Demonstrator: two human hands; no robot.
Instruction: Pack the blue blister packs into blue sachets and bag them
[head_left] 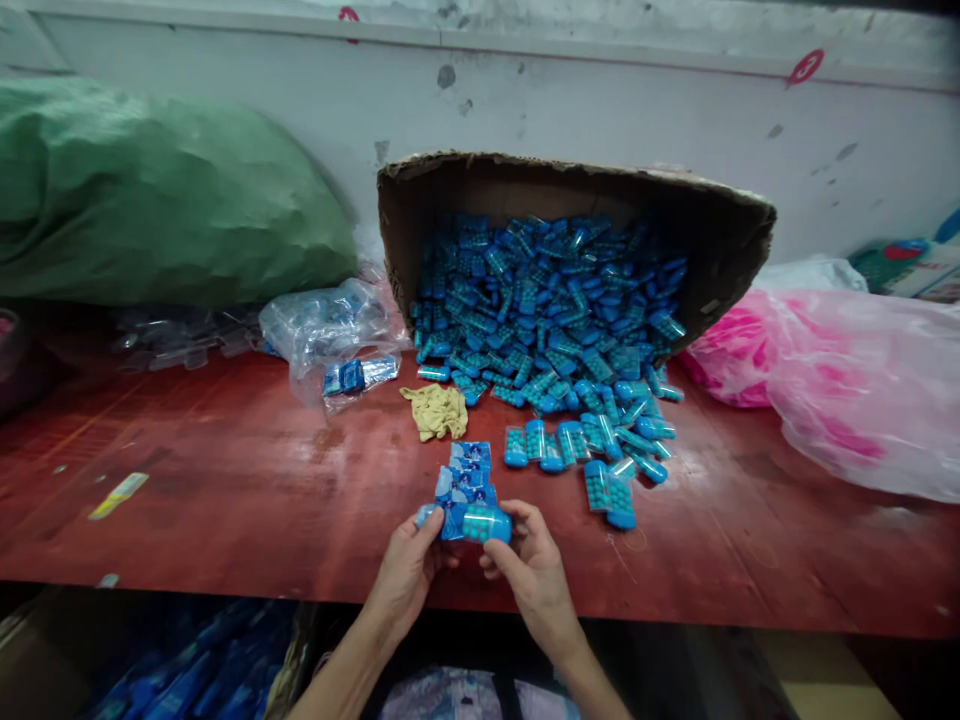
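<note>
Close to the table's front edge, my right hand grips a small clear bottle by its blue cap end. Teal balls fill the bottle, which lies sideways. My left hand pinches a blue printed label between thumb and fingers, right against the bottle's other end. Just beyond the hands, several more blue printed labels lie overlapping on the table. Further right, a few bottles of the same kind lie loose. The fingertips under the bottle are partly hidden.
A tipped cardboard box spills many blue-capped bottles onto the red table. A yellowish crumpled cloth lies in front. Clear plastic bags and a green sack stand left; pink bags lie right.
</note>
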